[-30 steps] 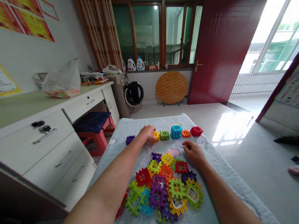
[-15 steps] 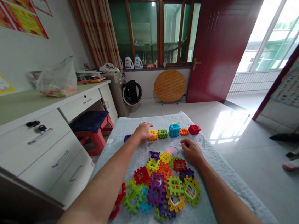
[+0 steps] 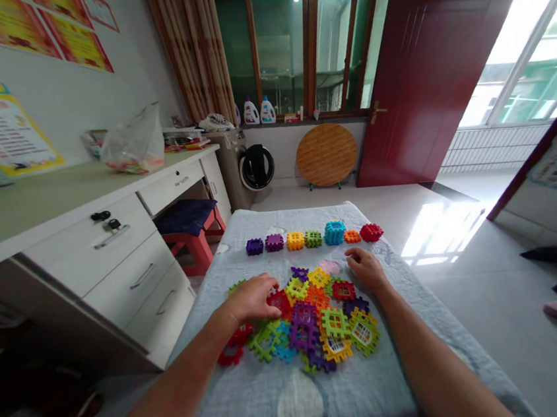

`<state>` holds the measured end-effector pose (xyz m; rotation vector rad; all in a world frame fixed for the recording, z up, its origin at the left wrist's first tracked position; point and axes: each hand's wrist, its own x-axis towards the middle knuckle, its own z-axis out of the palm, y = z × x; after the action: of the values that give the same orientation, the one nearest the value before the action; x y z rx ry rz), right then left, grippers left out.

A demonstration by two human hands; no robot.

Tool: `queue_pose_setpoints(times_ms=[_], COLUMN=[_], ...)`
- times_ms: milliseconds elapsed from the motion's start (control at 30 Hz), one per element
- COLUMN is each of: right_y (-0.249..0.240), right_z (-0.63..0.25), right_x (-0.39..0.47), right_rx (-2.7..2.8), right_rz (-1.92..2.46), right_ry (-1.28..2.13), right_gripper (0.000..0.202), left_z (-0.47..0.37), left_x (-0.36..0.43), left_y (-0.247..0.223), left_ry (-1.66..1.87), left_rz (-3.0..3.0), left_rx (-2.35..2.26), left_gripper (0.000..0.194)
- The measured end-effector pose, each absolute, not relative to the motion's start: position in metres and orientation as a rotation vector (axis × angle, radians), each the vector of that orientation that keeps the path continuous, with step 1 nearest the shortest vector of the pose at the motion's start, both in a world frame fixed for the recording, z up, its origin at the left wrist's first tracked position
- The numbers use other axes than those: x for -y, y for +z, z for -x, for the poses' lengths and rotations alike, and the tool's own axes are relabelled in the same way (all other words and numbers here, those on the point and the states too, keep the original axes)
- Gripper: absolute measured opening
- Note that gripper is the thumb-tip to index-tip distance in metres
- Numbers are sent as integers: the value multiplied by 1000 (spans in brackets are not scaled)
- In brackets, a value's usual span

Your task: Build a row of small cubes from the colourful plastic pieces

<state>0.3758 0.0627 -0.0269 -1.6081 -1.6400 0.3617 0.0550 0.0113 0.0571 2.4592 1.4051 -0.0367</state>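
Observation:
My left hand [image 3: 255, 297] is over the left side of a loose pile of coloured plastic pieces, its fingers apart beside a red piece [image 3: 281, 303]. To the right of the pile, my right hand [image 3: 365, 267] rests on the cloth with its fingers curled; whether anything is inside them is hidden. Behind both hands runs a row of stacked pieces: dark blue [image 3: 254, 246], purple [image 3: 275, 242], yellow [image 3: 295, 240], green [image 3: 313, 239], light blue [image 3: 335, 232], orange [image 3: 352, 236] and red [image 3: 371, 232]. Purple pieces [image 3: 303, 326] lie mid-pile.
A pale blue cloth [image 3: 259, 403] covers the table. On the left is a white desk [image 3: 130, 264] with a plastic bag [image 3: 135, 144]; a red stool [image 3: 196, 250] stands beneath it. Beyond are a washing machine [image 3: 230, 167] and a round wooden board [image 3: 326, 155].
My left hand has come back from the row to the pile, uncovering the dark blue and purple stacks. My right hand stays beside the pile. The view has shifted slightly left.

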Motion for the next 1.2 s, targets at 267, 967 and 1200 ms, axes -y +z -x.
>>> queue_pose_setpoints(times_ms=[267,967,1200], right_y=[-28,-27,-28], right_z=[-377,-378,-378], right_x=[-63,-63,-63], right_rx=[1633,1645,1649], right_rz=[1612,1604,1598], right_ry=[367,344,349], right_gripper=[28,28,29], left_z=[-60,-31,7], left_x=[-4,-14,28], left_y=[51,55,71], left_ry=[94,104,183], left_rz=[-2382,-2549,-2387], left_rx=[-1480,-1438,-1519], left_gripper=[29,30,37])
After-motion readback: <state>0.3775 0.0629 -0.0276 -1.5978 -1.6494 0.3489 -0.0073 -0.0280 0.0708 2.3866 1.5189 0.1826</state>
